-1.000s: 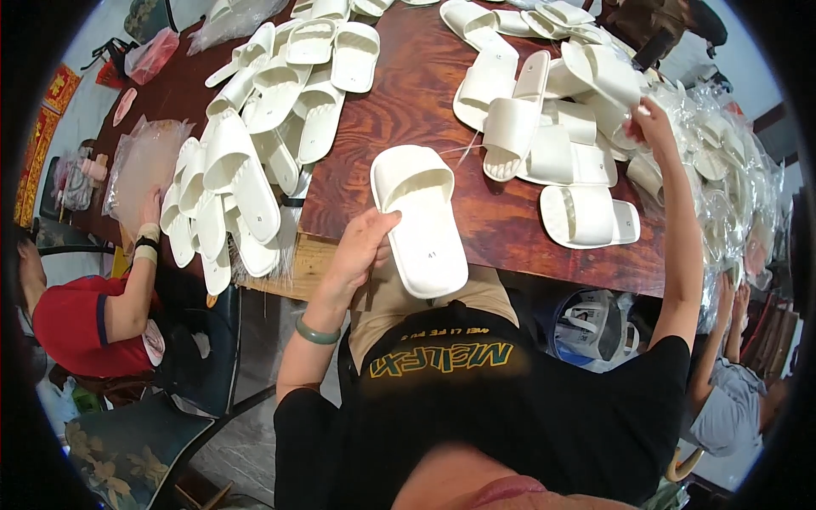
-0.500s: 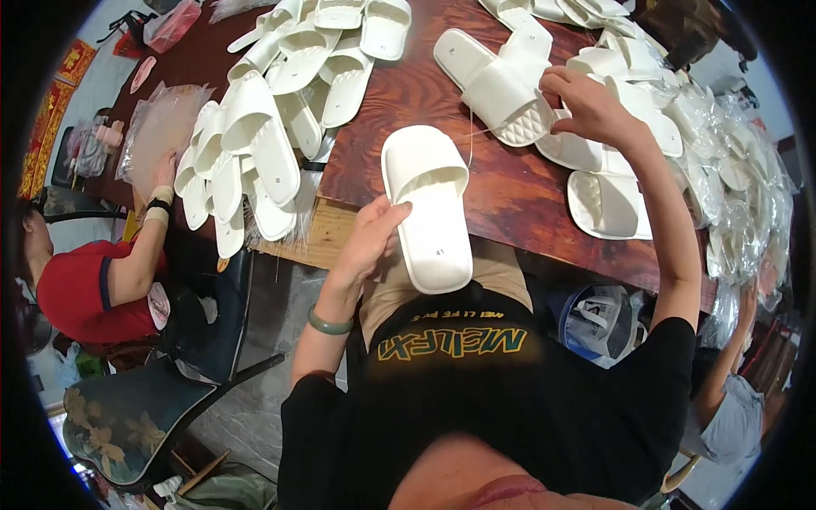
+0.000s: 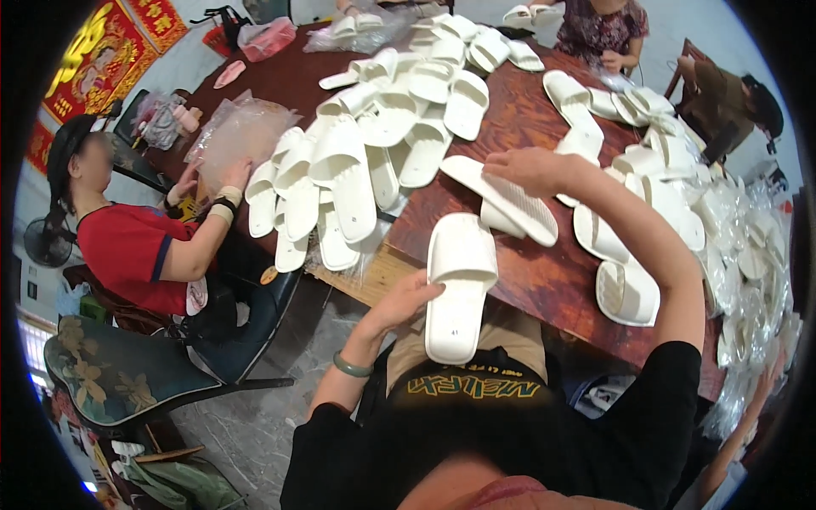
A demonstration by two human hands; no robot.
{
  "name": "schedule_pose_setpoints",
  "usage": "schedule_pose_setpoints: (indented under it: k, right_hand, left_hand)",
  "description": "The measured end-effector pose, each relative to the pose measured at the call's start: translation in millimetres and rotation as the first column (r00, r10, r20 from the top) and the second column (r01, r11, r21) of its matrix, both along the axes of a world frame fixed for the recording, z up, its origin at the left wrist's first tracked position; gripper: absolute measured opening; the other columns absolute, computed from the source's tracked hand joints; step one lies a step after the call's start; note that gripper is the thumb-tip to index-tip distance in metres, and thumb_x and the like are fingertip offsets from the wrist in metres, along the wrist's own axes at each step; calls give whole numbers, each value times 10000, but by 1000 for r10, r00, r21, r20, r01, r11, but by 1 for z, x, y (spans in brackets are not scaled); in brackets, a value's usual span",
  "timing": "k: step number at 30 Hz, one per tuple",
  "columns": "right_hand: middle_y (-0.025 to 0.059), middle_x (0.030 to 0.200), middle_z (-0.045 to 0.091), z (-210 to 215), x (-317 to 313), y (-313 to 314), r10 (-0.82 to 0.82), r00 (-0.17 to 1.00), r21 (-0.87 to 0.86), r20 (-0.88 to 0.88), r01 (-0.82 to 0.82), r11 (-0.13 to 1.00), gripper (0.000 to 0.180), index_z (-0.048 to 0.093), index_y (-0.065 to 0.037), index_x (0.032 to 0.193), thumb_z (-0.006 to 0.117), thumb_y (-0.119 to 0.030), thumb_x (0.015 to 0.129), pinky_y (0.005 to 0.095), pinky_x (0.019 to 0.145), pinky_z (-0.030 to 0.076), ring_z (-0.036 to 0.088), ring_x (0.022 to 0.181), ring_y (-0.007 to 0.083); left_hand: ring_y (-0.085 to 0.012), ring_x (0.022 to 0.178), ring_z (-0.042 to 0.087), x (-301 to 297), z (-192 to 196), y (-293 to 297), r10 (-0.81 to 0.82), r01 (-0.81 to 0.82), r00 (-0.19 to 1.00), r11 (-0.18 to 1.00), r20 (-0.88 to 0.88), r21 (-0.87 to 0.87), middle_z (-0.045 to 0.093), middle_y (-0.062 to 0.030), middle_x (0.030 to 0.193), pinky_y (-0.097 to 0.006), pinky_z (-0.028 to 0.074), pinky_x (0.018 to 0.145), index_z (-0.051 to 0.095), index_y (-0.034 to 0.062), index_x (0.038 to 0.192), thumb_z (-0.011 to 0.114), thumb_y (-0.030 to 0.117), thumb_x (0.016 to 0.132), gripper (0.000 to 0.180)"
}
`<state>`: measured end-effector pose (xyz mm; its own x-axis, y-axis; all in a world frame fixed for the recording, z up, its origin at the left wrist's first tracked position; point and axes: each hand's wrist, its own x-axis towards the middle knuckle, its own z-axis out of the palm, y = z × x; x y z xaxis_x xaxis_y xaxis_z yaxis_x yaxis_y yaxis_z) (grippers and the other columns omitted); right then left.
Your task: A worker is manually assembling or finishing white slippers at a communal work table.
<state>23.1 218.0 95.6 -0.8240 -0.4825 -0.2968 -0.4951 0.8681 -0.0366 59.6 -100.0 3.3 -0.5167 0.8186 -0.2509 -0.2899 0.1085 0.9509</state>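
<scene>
My left hand (image 3: 406, 299) grips a white slide slipper (image 3: 456, 327) by its side, thumb over the edge and fingers behind. The slipper is upright before my lap, its strap at the far end. Ahead, my right hand (image 3: 529, 170) holds another slipper (image 3: 520, 211) near its far end, fingers bent over it. That slipper is tilted, with its ridged sole showing, and partly covers a white slipper (image 3: 500, 223) on the table. My right fingertips are partly hidden from sight.
Piled white slippers (image 3: 344, 170) cover the wooden table (image 3: 408, 223) on the left; more (image 3: 633, 217) lie right, beside plastic-wrapped ones (image 3: 752, 246). A person in red (image 3: 127, 242) handles clear bags (image 3: 242, 127) at left. Another person (image 3: 599, 38) is across the table. A chair (image 3: 119, 370) stands lower left.
My right hand has come left and taken hold of a slipper, which now shows its sole. My left hand keeps its slipper. The view has tilted up, showing more of the room.
</scene>
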Motion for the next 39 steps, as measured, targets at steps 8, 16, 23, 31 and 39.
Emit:
schedule_pose_setpoints:
  k: [8,16,23,31,39]
  right_hand:
    - [18,1359,432,-14,-28,-45,718,652,466,-243,-571,676,243,619,-204,996,574,-167,759,391,1078,218,370,1254,204]
    - [27,692,599,52,33,12,243,947,381,-209,-150,912,91,602,-108,774,617,-100,684,379,754,459,599,648,202]
    - [174,899,558,2,126,-31,-364,629,255,-687,678,690,313,474,41,1035,549,-114,774,299,509,490,609,650,226]
    - [211,859,579,-68,133,-61,-657,611,-24,-441,724,689,347,527,90,1030,511,-208,854,329,572,507,633,727,285]
    - [121,794,613,-65,166,-91,-824,551,-923,-134,233,306,144,646,-24,940,637,-95,815,311,620,479,603,722,251]
  left_hand:
    - [0,433,328,3,2,-5,-4,4,998,1000,64,13,442,89,592,-173,229,388,571,74,982,524,200,906,154]
    - [5,408,307,-10,6,-26,14,-18,973,1000,229,19,416,88,567,-164,234,352,554,53,1005,526,211,899,192]
    - [-5,430,368,-49,19,38,78,-93,991,985,106,143,500,71,591,-184,252,362,591,43,916,563,218,897,179]
    - [-251,681,594,-74,8,93,-242,-172,681,865,-691,-472,610,-117,702,-396,444,665,599,-52,862,599,325,849,377]
    - [-43,456,188,13,36,66,191,-185,981,976,-45,117,268,63,559,-197,128,411,264,19,1341,76,776,800,949]
